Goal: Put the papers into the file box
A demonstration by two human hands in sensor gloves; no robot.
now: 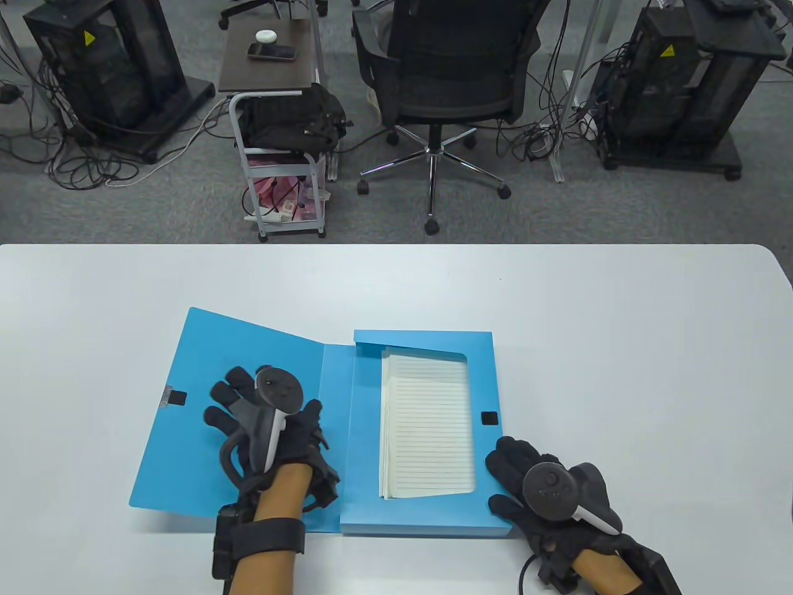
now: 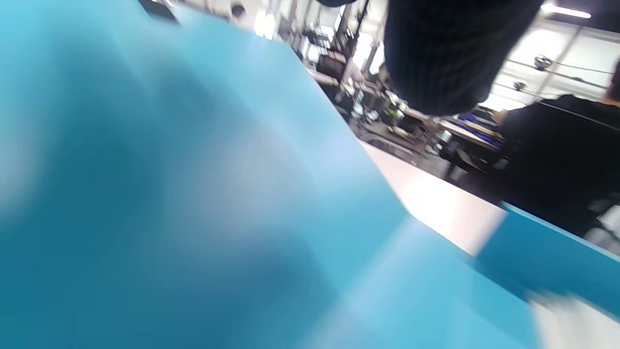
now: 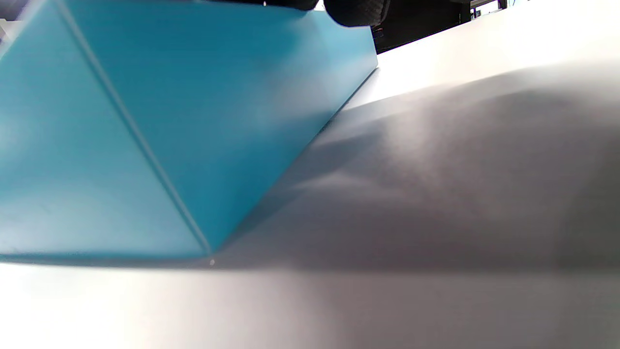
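Observation:
A blue file box [image 1: 365, 434] lies open on the white table [image 1: 619, 347]. A stack of lined papers [image 1: 427, 427] lies inside its tray. The box's lid [image 1: 186, 384] is swung out to the left and tilted up. My left hand [image 1: 260, 415] rests flat on the inside of the lid, fingers spread. The lid fills the blurred left wrist view [image 2: 193, 194]. My right hand [image 1: 526, 483] rests on the tray's near right corner, fingers on its top edge. The right wrist view shows the box's outer wall [image 3: 169, 121] and a fingertip [image 3: 356, 14] on it.
A black office chair [image 1: 446, 80], a small cart [image 1: 285, 155] with a bag, and equipment racks [image 1: 675, 93] stand on the floor beyond the table's far edge.

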